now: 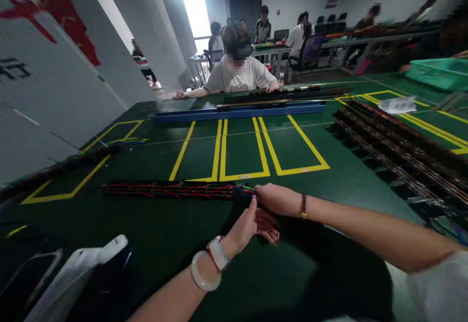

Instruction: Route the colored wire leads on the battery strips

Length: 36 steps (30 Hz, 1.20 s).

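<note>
A long bundle of red, black and blue wires (171, 190) lies across the green table (153, 234) in front of me. My right hand (276, 198) rests at the bundle's right end, its fingers touching the wire tips. My left hand (252, 224), with a white bangle and wristband on its wrist, sits just below it with fingers spread and palm up, holding nothing that I can see.
Yellow taped rectangles (241, 151) mark the table. A long blue rail (237, 113) lies at the far edge, where a person (237, 70) sits facing me. Dark wire racks (402, 151) fill the right side. A white object (80, 273) lies at bottom left; a green crate (438, 73) is at far right.
</note>
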### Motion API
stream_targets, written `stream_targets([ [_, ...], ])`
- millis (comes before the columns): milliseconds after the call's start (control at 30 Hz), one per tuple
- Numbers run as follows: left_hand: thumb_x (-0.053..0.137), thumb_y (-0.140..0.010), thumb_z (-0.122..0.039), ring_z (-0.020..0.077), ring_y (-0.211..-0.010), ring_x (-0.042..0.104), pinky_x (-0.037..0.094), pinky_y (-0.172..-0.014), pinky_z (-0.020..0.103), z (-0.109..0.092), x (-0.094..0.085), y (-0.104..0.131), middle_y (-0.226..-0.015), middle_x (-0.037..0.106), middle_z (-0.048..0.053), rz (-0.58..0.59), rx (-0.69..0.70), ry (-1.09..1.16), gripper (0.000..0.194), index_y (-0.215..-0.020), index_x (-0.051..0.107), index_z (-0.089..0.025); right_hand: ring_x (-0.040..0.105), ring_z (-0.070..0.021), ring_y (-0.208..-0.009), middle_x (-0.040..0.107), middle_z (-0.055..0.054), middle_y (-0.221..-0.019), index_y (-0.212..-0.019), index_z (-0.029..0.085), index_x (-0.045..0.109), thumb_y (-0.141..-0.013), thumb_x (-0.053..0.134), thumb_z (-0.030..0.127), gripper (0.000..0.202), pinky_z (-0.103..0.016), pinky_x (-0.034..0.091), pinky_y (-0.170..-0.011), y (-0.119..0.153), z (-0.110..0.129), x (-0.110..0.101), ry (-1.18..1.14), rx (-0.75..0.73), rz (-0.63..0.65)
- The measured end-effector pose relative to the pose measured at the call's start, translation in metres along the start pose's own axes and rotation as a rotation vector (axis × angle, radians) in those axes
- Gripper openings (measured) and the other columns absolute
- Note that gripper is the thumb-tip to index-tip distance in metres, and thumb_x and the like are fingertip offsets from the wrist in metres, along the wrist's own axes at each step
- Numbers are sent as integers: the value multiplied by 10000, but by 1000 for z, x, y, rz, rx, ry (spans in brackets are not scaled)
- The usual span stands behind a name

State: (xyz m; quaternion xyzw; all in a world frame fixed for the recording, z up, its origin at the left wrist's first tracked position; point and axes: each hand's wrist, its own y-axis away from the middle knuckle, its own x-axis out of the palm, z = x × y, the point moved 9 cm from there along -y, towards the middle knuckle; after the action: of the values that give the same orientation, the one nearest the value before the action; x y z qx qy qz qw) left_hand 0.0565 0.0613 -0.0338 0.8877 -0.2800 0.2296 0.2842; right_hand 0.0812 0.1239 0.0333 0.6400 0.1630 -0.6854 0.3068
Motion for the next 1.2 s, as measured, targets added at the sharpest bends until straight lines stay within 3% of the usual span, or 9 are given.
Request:
stream_targets([
  [133, 330, -860, -579, 220, -871, 639, 456, -883, 402, -15, -6, -3, -923, 656, 142, -97, 30, 301, 532, -939, 585, -120, 640, -189, -670, 634, -88, -779, -975, 105, 525, -867, 449, 178, 151, -256, 385, -507, -2, -2, 0, 107, 40, -55],
  [300, 502, -863, -387, 168, -965, 604, 431, -940, 333, -26, -15, -4, -1055, 632, 92, -205, 165, 394, 274, -1001, 588, -166, 611, -187, -672, 618, -97, -807, -965, 105, 538, -870, 424, 122, 149, -278, 424, -551, 1, 9, 3, 171, 66, -129],
  [467, 565, -842, -273, 139, -936, 609, 448, -908, 290, -27, -26, -8, -1000, 648, 64, -306, 212, 425, 155, -932, 606, -154, 551, -216, -819, 585, -131, -936, -986, 87, 557, -836, 445, 79, 188, -322, 437, -687, 5, 20, -6, 246, 41, -283],
  [833, 619, -802, -245, 106, -709, 616, 503, -752, 255, -32, -28, -28, -762, 641, 19, -370, 271, 477, 120, -862, 590, -145, 490, -224, -851, 560, -126, -1007, -1238, 117, 502, -861, 450, 133, 381, -358, 395, -763, 26, 8, -21, 253, 95, -416],
  [967, 652, -774, -247, 94, -666, 603, 507, -740, 256, -31, -29, -27, -742, 632, 10, -382, 298, 471, 144, -812, 568, -138, 511, -227, -876, 566, -124, -993, -1193, 159, 552, -880, 453, 185, 330, -347, 388, -758, 38, 4, -31, 181, 105, -370],
  [1067, 657, -769, -269, 107, -703, 615, 508, -753, 262, -30, -29, -26, -767, 638, 22, -379, 298, 441, 172, -814, 558, -135, 548, -186, -808, 581, -96, -930, -1108, 197, 601, -924, 401, 275, 282, -299, 386, -712, 42, -8, -35, 3, 95, -275],
  [1200, 612, -805, -306, 123, -765, 623, 501, -794, 275, -33, -26, -27, -788, 641, 42, -356, 294, 382, 184, -831, 554, -134, 584, -165, -736, 629, -95, -876, -1070, 162, 616, -934, 369, 389, 362, -252, 371, -616, 41, -29, -20, -272, 103, -77],
])
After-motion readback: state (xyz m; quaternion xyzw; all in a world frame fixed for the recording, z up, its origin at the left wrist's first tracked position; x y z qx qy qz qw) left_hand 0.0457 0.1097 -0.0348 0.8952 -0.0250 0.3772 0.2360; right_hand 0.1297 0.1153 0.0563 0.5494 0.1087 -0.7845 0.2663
